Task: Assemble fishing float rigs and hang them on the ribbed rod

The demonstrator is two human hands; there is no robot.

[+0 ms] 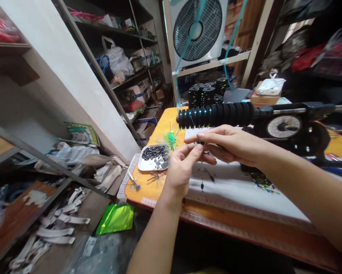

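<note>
Above the white sheet [225, 182], my left hand [180, 167] is closed, its thumb and fingers pinching a small black piece [200, 142]. My right hand [229, 144] meets it from the right, fingers bent together at the same spot. Its thumb and whatever its fingertips grip are mostly hidden. Two small black pieces with thin wire ends, one of them a black cylinder [202, 186], lie on the sheet below the hands. Left of my left hand sits a white tray [139, 166] with many short black cylinders and small grey bits.
A black ribbed roller [216, 115] on a winding machine with a dial [283, 126] extends just beyond my hands. Green bristly strands [170, 140] stand behind the tray. Colourful beads [265, 184] lie at right. Black spools [206, 93] and a box fan [198, 30] are farther back.
</note>
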